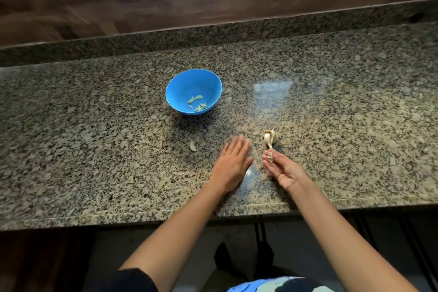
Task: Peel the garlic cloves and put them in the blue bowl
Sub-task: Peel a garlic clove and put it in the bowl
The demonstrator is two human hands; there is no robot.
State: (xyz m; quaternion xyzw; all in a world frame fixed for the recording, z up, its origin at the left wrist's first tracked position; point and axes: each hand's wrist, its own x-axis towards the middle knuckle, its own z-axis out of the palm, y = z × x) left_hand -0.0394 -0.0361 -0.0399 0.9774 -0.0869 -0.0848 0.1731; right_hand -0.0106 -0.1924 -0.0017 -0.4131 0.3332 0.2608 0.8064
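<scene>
Just right of centre frame: garlic bulb [270, 137], papery skin torn open, resting on the counter [94, 125], stalk end pointing toward the lower edge. Looks light, firm under a brittle, flaky wrap. Apt to roll or skid on polished stone, so best pinned round the body, with cloves pried off at the root end.

Left of it, lower centre: loose clove [193, 146], lying alone, small and smooth. Probably slippery once bare; better pinched by the sides than by the tips.

Just below the bulb: right hand [288, 170], palm up, fingers nearly straight, pale scrap [269, 156] lying on the fingertips. Skin or clove, hard to tell; near weightless, likely to cling.

Beside it: left hand [233, 163], flat, palm down, fingers together and blurred, holding nothing. Touching the counter or not, cannot tell.

Further up, left of centre: blue bowl [177, 87], several peeled cloves [198, 103] inside.
</scene>
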